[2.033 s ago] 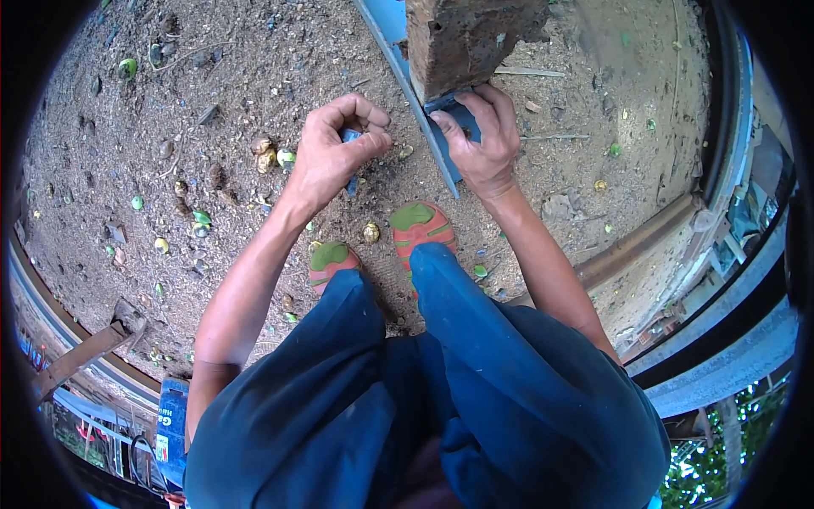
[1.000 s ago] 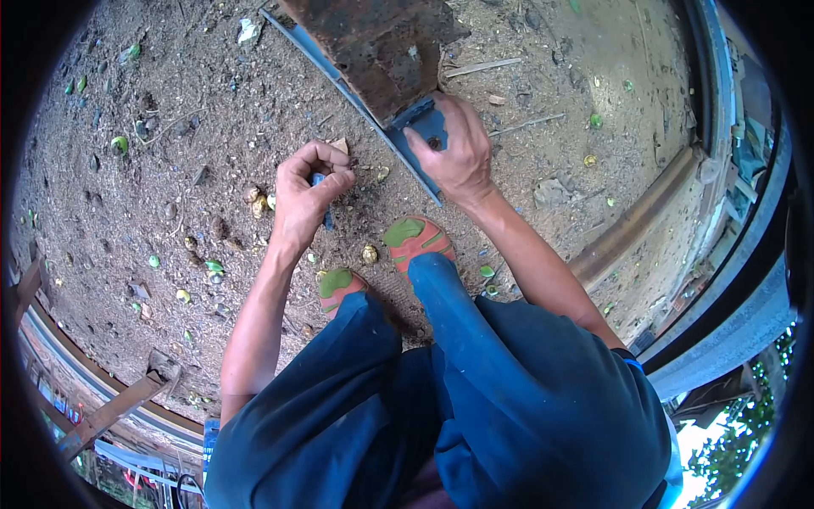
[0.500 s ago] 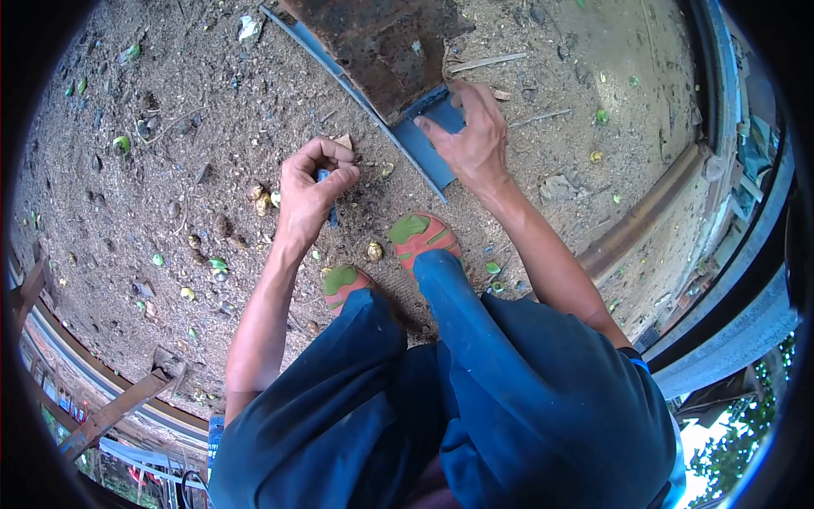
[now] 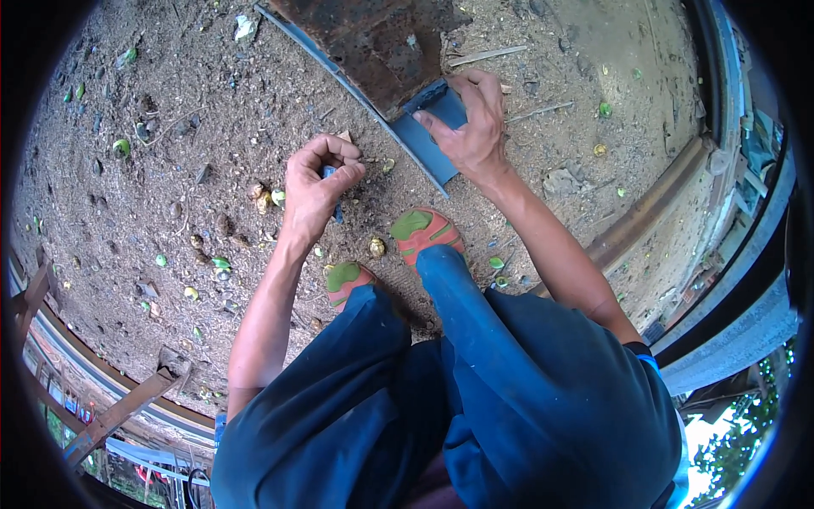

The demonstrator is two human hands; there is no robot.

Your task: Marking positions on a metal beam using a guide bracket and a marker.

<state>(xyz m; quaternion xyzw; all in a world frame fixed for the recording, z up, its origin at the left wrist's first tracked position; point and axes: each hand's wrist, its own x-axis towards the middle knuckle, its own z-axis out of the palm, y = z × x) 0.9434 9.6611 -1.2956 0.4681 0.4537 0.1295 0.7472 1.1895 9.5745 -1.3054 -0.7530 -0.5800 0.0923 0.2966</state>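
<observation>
A blue metal channel (image 4: 426, 146) with a raised edge slants across the ground, its near end bare. On its far part rests a rusty brown metal piece (image 4: 373, 51). My right hand (image 4: 475, 127) grips the channel's right side, thumb stretched inward beside the rusty piece and index finger bent at the edge. To the left, my left hand (image 4: 322, 178) is closed above the dirt, thumb and fingertips nearly together. A small blue object (image 4: 337, 212) shows within and below that hand; its kind is mostly hidden.
Dirt ground (image 4: 212, 161) carries scattered stones, green leaves and small yellowish fruits (image 4: 263, 201). My shoes (image 4: 424, 231) stand close to the channel's near end. A thin wooden stick (image 4: 487, 56) lies beyond my right hand, and a rusty beam (image 4: 653, 199) runs along the right.
My left hand has shifted slightly right, still closed. The right hand stays at the channel with its thumb and index a little moved. The view has shifted slightly.
</observation>
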